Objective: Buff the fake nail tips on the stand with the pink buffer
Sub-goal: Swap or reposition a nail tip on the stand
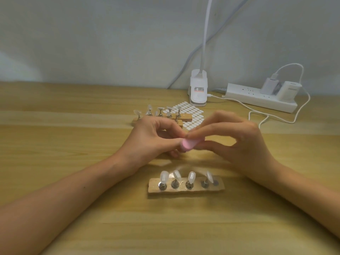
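One wooden bench [55,144] carries everything. At mid-frame the left hand [154,138] and right hand [239,142] are raised and brought together. The stand [185,188] is kept just below them at lower centre, probably for easy reach. The pink buffer [189,144] is pinched by the right hand. The left hand is curled at its end, on what cannot be told. Four nail tips [164,176] are propped upright for access.

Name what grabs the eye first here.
A small pink oblong buffer sits mid-frame, pinched in the right hand, its end against the curled fingertips of the left hand. Just in front, a rough wooden stand carries four frosted translucent nail tips. A white power strip lies at the back right.
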